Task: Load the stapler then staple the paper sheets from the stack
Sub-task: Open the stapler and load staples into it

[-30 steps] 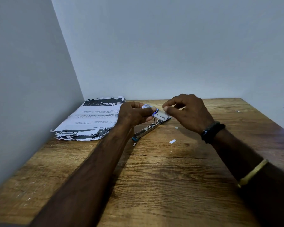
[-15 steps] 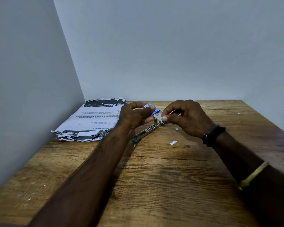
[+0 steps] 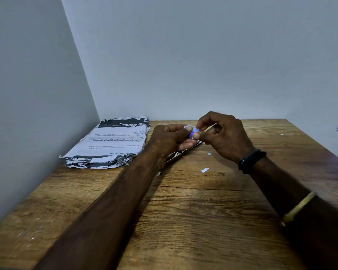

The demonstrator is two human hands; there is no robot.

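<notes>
Blue-and-white small staple box [image 3: 191, 132] is pinched between the left hand [image 3: 169, 139] and right hand [image 3: 225, 136], mostly hidden by fingers. Below them, the shiny metal stapler [image 3: 180, 153] lies half covered on the brown wooden tabletop [image 3: 193, 211]. Left of it sits the crumpled printed paper stack [image 3: 110, 144].

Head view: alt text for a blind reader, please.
Both hands, left hand and right hand, pinch a small blue-and-white packet above an opened stapler on a wooden table. A paper stack lies left.
</notes>
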